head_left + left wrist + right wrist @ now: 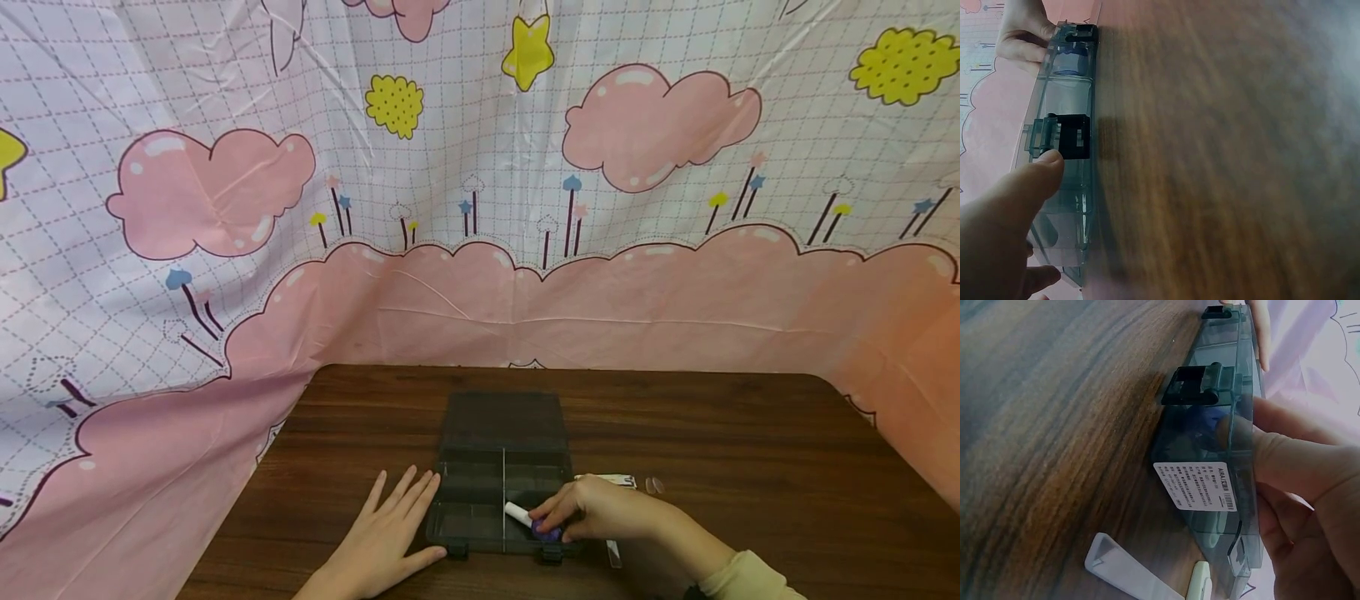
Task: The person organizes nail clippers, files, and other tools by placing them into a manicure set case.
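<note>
A dark translucent divided box [504, 421] lies with its lid laid back, away from me. My right hand [600, 510] reaches into the front right compartment and pinches a nail polish bottle [546, 530] with a purple body and a long white cap. The bottle lies tilted, its cap toward the middle divider [504, 492]. Through the box wall in the right wrist view, the thumb overlaps the purple body [1200, 420]. My left hand [384, 531] is spread at the box's left side, thumb tip right at a front latch [1072, 136] in the left wrist view.
Right of the box lie a flat white piece [618, 481], small clear pieces [655, 485] and a clear strip [614, 554]. A printed label [1196, 486] is stuck on the box wall. The brown wooden table [712, 433] ends at a patterned curtain [637, 317] behind.
</note>
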Motion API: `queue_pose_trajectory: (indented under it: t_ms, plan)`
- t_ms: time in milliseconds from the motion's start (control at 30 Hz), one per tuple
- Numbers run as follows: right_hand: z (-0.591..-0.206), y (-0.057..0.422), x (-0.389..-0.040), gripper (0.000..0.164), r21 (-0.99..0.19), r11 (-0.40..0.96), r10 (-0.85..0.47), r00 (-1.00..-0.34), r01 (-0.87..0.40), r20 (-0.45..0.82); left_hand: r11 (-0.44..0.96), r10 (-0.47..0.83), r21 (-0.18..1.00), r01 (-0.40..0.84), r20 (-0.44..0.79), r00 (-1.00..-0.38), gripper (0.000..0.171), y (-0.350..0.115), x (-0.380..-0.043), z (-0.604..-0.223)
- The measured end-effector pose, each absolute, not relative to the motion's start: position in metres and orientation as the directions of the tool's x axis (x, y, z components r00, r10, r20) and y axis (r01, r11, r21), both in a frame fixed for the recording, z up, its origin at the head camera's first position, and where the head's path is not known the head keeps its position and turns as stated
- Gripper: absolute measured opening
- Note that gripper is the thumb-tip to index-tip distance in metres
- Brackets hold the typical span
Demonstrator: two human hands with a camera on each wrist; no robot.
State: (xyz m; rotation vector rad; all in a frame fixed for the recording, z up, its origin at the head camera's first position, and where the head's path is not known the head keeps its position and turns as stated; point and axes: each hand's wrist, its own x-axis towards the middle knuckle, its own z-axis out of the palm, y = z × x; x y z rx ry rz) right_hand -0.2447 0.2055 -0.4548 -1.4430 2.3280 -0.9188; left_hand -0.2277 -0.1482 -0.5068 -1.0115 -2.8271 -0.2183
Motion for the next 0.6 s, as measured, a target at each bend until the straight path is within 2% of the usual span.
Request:
queue_pose_trajectory:
  t_ms: [233, 433, 600]
  plan:
    - [-0.457, 0.209, -0.244, 0.032, -0.558, 0.356, -0.849, -0.509, -0.750, 0.142, 0.766, 0.617, 0.097, 0.635, 0.165, -0.769, 0.090, -0.148, -0.227, -0.505]
    - [-0.458, 0.214, -0.240, 0.031, -0.580, 0.335, -0.820, -0.533, -0.743, 0.210, 0.767, 0.617, 0.101, 0.634, 0.156, -0.772, 0.090, -0.148, -0.226, -0.505]
    - [-0.456, 0.225, -0.240, 0.031, -0.601, 0.276, -0.775, -0.543, -0.750, 0.322, 0.770, 0.615, 0.098, 0.630, 0.147, -0.775, 0.090, -0.148, -0.227, -0.505]
